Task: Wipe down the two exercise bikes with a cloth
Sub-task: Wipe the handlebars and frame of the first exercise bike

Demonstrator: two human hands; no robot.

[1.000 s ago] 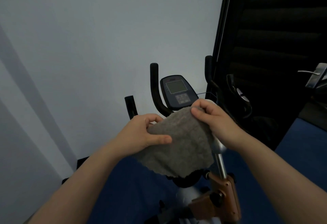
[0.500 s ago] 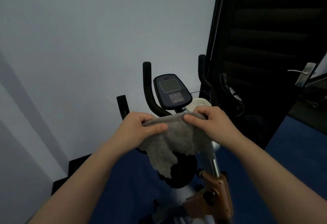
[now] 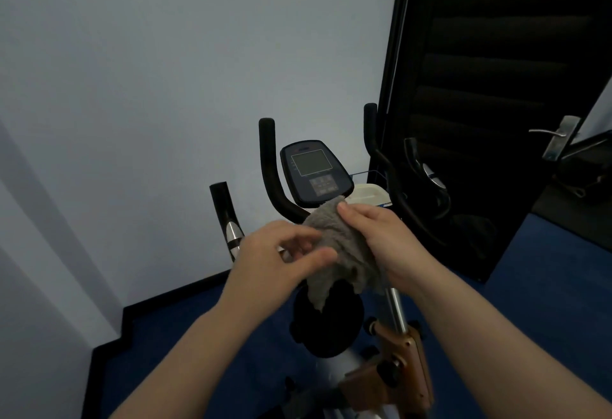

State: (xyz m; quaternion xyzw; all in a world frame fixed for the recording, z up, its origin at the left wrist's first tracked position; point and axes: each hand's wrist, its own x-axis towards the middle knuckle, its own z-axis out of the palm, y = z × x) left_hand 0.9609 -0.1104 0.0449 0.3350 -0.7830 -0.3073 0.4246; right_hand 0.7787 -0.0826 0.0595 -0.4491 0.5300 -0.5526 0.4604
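A grey cloth (image 3: 337, 246) hangs bunched in front of an exercise bike's console (image 3: 314, 170). My right hand (image 3: 377, 239) grips the cloth from the right, its thumb lying across the top. At the cloth's left edge my left hand (image 3: 281, 253) pinches it between thumb and curled fingers. The bike's black handlebars (image 3: 267, 160) rise on both sides of the console. Below my hands are a round black part (image 3: 326, 322) and the silver post with its copper-coloured frame (image 3: 400, 369).
A pale wall stands close behind the bike on the left. A dark door (image 3: 496, 87) with a metal handle (image 3: 556, 140) stands open at the right. A white object (image 3: 369, 193) sits behind the console. The floor (image 3: 546, 269) is blue.
The cloth, spread wide between both hands a second ago, is now bunched up. My hands have drawn closer together just below the console.
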